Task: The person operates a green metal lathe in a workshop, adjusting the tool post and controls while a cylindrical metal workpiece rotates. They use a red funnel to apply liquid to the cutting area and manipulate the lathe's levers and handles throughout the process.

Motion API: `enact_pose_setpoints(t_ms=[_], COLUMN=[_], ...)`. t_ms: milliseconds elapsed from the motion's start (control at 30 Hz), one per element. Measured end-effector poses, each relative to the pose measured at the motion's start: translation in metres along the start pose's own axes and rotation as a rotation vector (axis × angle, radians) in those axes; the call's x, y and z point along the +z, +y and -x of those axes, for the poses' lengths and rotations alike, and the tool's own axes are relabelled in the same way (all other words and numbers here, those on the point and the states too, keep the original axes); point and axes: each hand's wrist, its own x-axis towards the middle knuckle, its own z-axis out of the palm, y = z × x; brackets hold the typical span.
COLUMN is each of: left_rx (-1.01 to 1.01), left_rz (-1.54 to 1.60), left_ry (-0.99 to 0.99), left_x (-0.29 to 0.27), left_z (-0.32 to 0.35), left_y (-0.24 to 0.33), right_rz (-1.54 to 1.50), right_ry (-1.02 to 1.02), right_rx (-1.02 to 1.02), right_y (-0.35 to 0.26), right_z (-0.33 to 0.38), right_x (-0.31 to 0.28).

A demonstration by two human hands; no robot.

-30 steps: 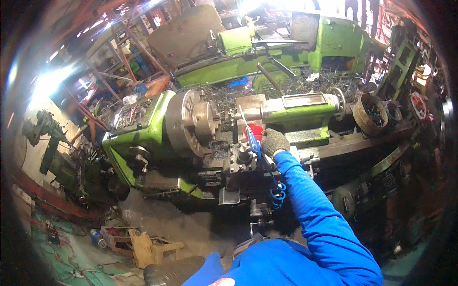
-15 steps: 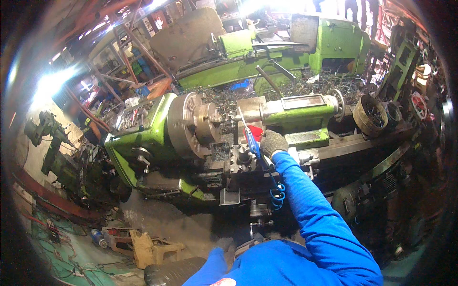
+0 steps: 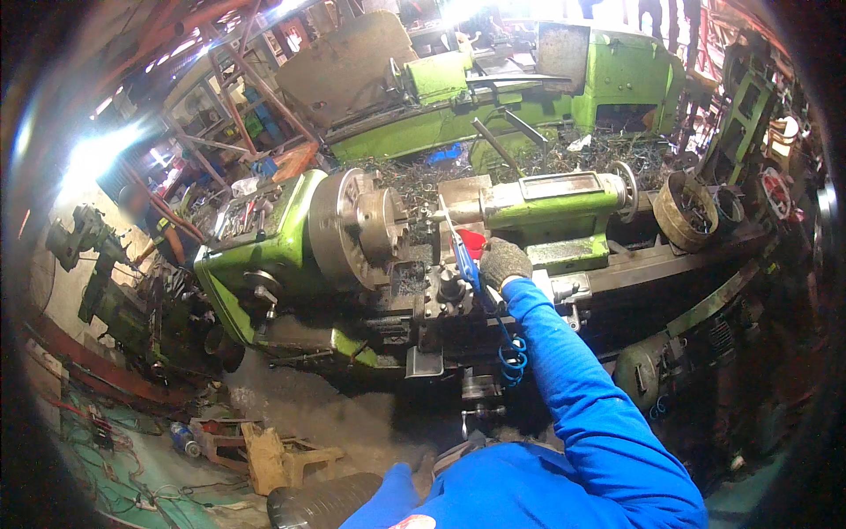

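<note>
Holding the air gun (image 3: 466,264) over the lathe (image 3: 289,236), the right hand (image 3: 508,263) sits just to the right of the gun's blue body. Its gloved fingers (image 3: 492,261) look curled closed around the lower part of the gun; their tips are hidden, so how the trigger is pressed cannot be told.

The gun's long axis slants away from the person, its far end leaning left. From the fingers, then, the body lies just to the left, and the thin nozzle (image 3: 447,219) runs onward, forward and left. Its tip comes between the chuck (image 3: 352,225) on the left and the tailstock (image 3: 560,207) on the right, nearer the tailstock's front end in this view; whether it touches anything there cannot be told. A red piece (image 3: 473,242) shows in the gap between gun and glove. The tool post (image 3: 451,286) stands just left of the gun's lower part, and the coiled blue hose (image 3: 513,361) hangs on the near side, left of the right sleeve (image 3: 582,375).

The right hand is clearly the nearer one. The left sleeve (image 3: 392,498) is low by the body, well apart from the gun; the left hand is too dark to make out, its fingers unreadable.
</note>
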Motion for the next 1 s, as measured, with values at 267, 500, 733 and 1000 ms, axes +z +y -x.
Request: enact_pose_setpoints(t_ms=[267,500,733,1000], left_rx=[0.103,0.249,0.133,1.120], left_rz=[-0.073,-0.084,1.524,1.661], left_ry=[0.101,0.470,0.497,0.815], left_x=[-0.032,-0.027,-0.173,-0.356], left_z=[-0.030,-0.061,0.008,0.141], left_y=[0.038,0.018,0.113,0.201], right_rz=[0.016,0.000,-0.008,-0.006], right_ry=[-0.013,-0.074,-0.056,-0.028], right_rx=[0.018,0.038,0.010,-0.033], right_y=[-0.001,-0.003,0.001,0.002], right_z=[0.001,0.004,0.001,-0.004], right_x=[-0.004,-0.014,-0.006,0.004])
